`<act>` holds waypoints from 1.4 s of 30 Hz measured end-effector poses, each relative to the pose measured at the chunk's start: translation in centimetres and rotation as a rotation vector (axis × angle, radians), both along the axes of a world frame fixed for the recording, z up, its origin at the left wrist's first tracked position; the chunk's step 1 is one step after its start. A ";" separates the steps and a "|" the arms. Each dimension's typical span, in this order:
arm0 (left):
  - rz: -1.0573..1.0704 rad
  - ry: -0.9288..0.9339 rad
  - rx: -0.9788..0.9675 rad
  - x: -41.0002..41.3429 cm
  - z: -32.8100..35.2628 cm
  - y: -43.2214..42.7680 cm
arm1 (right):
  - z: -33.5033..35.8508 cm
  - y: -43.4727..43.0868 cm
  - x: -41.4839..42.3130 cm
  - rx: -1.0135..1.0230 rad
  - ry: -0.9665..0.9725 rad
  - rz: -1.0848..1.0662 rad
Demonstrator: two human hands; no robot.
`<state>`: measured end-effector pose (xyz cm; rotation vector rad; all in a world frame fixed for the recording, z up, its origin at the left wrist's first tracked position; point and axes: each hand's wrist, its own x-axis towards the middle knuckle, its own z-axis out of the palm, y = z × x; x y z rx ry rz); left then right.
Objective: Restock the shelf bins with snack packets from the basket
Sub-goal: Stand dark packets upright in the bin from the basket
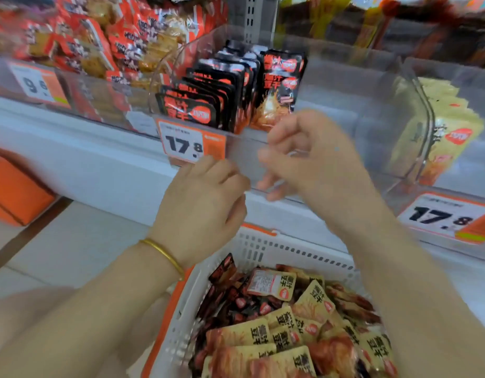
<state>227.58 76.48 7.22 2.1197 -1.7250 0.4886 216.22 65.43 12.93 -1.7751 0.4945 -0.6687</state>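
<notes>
— What's on that card in the middle?
— The middle price tag [190, 141] is white with an orange side and reads 17.8. The right price tag [444, 218] shows the same number and sits tilted. The left price tag [39, 84] starts with a 9; the rest is blurred.
— And low down on the left?
— An orange box [15, 192] on the pale tiled floor [72, 246], below the white shelf ledge [99, 165]. Up top there's a grey slotted upright [249, 15].

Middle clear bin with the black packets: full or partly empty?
Partly empty. Black packets stand upright in its left part; the rest of the clear bin shows no packets.
</notes>
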 end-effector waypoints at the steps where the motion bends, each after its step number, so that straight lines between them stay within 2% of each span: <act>1: 0.025 0.025 0.110 0.1 -0.7 0.5 | -2.4 0.6 -0.5 0.044 0.123 0.037; 3: 0.104 0.077 0.319 0.1 -1.5 1.0 | -8.7 0.7 -0.4 0.076 0.411 0.067; 6: 0.201 0.088 0.498 0.6 -2.1 0.8 | -18.4 -0.1 0.6 -0.123 0.740 0.138; 8: 0.202 0.075 0.551 0.8 -2.1 0.2 | -23.1 0.1 1.7 -0.261 0.826 0.212; 10: 0.199 0.061 0.600 1.1 -2.3 -0.3 | -26.1 0.6 3.0 -0.374 0.833 0.323; 12: 0.202 0.050 0.661 1.4 -2.6 -0.5 | -27.6 1.0 4.5 -0.534 0.874 0.448; 15: 0.202 0.058 0.690 1.5 -3.0 -0.9 | -28.5 1.0 5.6 -0.799 1.069 0.580; 18: 0.203 0.083 0.714 1.7 -3.2 -1.1 | -29.0 0.5 5.4 -0.913 1.161 0.607; 21: 0.201 0.111 0.740 1.9 -3.2 -0.9 | -28.0 -0.6 4.4 -0.868 1.073 0.551; 24: 0.181 0.163 0.755 1.7 -3.3 -1.1 | -23.7 -2.3 2.3 -0.787 0.941 0.470; 28: 0.077 0.413 0.761 0.6 -3.1 -2.1 | -14.8 -3.1 -1.9 -0.621 0.714 0.370; 32: -0.045 0.552 0.490 -0.7 -1.2 -2.6 | -8.1 -2.1 -4.8 -0.376 0.457 0.258; 36: -0.117 0.678 0.259 -1.0 3.5 -1.2 | -3.4 -1.0 -6.3 -0.075 0.117 0.004; 37: -0.123 0.712 0.188 -0.9 4.6 -1.0 | -2.3 -0.9 -6.4 -0.044 0.087 -0.023; 40: -0.137 0.743 -0.023 -0.5 8.1 -1.4 | 0.5 -1.3 -4.9 -0.160 0.174 0.054; 42: -0.122 0.723 -0.190 0.4 9.7 -2.6 | 2.2 -2.6 -2.9 -0.248 0.159 0.025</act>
